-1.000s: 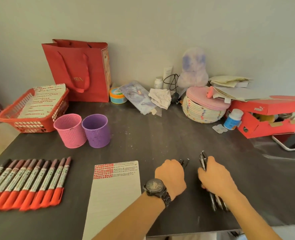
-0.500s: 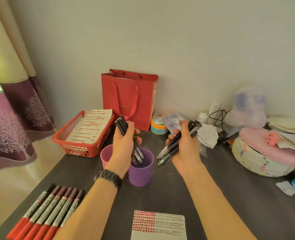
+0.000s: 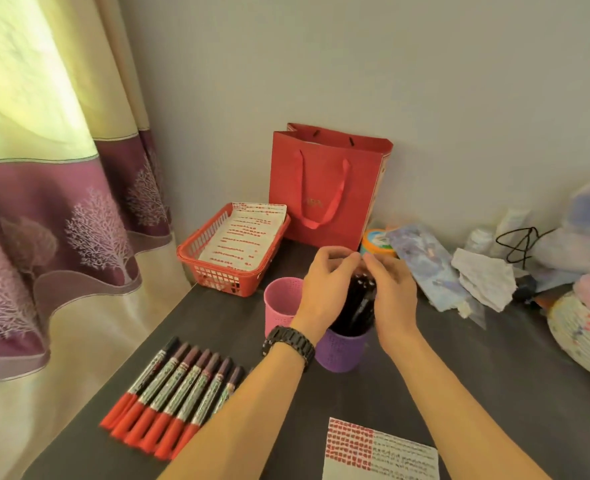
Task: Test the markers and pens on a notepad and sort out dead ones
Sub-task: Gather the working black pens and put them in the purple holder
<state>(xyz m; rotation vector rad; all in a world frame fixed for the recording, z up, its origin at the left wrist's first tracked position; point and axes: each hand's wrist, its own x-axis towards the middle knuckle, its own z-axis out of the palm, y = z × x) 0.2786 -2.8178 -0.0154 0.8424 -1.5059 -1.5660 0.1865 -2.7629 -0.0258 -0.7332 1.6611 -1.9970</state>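
Now, far left hangs a curtain (image 3: 44,202) in yellow and purple with white trees on it. Next to it the dark worktop (image 3: 494,393) begins. A row of red markers (image 3: 175,400) lies side by side near the front edge, red caps facing the person. Behind them sits a red basket (image 3: 224,278) with a sheet of paper (image 3: 248,237) in it, and a red bag (image 3: 324,185) stands at the wall. A pink cup (image 3: 281,306) stands just beside a purple cup (image 3: 342,351), and the two touch. The left hand (image 3: 324,289), with a black watch (image 3: 288,342) on the wrist, is at the left side of a bunch of black pens (image 3: 355,306). The pens stand upright in the purple cup. The right hand (image 3: 390,296) is at the other side of the bunch. The fingers of both hands are curled and their tips almost meet over the pen tops, but I cannot tell if they grip the pens. The notepad (image 3: 380,452) lies at the front, with red marks at its top. A round tub (image 3: 376,240) sits behind the hands, and a woven basket (image 3: 580,341) sits far right
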